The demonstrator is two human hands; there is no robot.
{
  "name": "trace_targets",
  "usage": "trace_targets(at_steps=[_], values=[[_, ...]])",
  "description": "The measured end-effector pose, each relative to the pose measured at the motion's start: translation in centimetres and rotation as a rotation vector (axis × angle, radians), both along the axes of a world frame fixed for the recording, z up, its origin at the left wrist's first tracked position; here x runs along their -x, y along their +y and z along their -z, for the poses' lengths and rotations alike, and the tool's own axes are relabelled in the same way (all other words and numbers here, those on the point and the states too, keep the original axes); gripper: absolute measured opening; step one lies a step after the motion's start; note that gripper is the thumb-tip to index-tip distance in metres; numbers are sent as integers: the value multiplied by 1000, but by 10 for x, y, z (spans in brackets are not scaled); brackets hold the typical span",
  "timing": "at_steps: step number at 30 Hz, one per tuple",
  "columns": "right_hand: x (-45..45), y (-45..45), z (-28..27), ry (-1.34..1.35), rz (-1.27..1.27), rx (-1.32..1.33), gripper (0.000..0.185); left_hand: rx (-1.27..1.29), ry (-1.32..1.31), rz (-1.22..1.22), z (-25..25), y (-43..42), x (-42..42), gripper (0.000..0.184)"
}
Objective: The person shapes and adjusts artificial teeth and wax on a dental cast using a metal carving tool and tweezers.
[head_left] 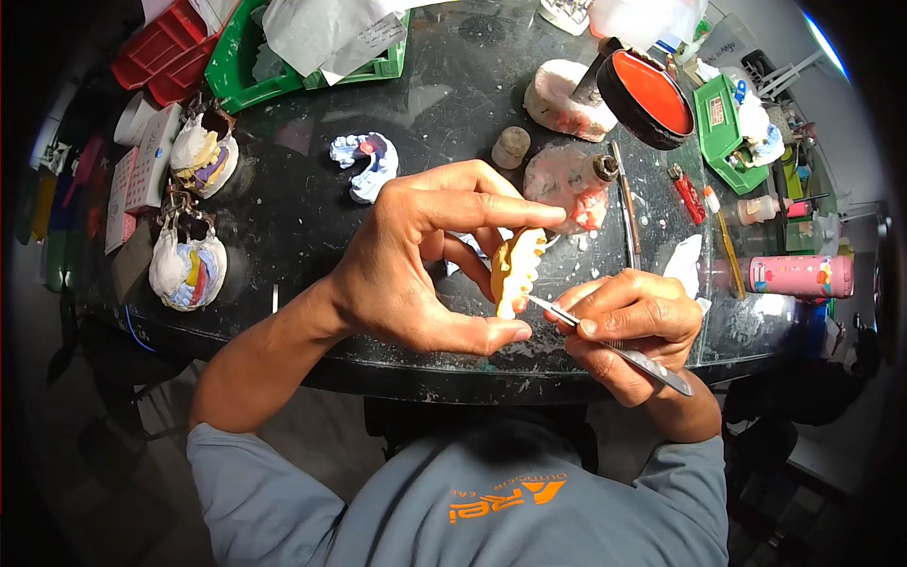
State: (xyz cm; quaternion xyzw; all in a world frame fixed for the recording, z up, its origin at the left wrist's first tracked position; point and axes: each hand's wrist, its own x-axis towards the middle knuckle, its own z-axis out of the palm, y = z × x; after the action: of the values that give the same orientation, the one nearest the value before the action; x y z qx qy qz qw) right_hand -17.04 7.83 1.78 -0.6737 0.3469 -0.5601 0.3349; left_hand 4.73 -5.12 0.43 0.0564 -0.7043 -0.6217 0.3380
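Between the thumb and fingers of my left hand (425,255) is a yellow dental model (515,272), held on edge with its row of teeth facing right. My right hand (638,326) grips a metal scalpel (652,369) like a pen. The blade tip is at the lower teeth of the model; whether it touches I cannot tell. Behind my hands lies a plaster piece with pink wax (567,184). A blue dental model (367,161) with a reddish spot sits beyond my left hand.
Plaster models on articulators (189,265) stand at the left. A pan of red wax (652,93) is at the back right. Green trays (720,132) hold things on both sides. A brown-handled tool (626,203), a red knife (687,194) and a pink can (801,276) lie at the right.
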Motion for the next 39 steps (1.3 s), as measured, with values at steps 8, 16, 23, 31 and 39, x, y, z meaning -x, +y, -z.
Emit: trace_targets(at_steps=[8, 16, 23, 31, 39], values=[[0, 1, 0, -12, -15, -14, 23, 17, 7, -2, 0, -1, 0, 74], [2, 1, 0, -22, -66, -8, 22, -1, 9, 1, 0, 0, 0, 74], [2, -1, 1, -23, -70, 22, 23, 8, -8, 6, -2, 0, 0, 74], [3, -1, 2, -6, -40, 24, 23, 7, -4, 12, -4, 0, -1, 74], [2, 0, -1, 15, -5, 11, 23, -6, 1, 9, -4, 0, -1, 73]])
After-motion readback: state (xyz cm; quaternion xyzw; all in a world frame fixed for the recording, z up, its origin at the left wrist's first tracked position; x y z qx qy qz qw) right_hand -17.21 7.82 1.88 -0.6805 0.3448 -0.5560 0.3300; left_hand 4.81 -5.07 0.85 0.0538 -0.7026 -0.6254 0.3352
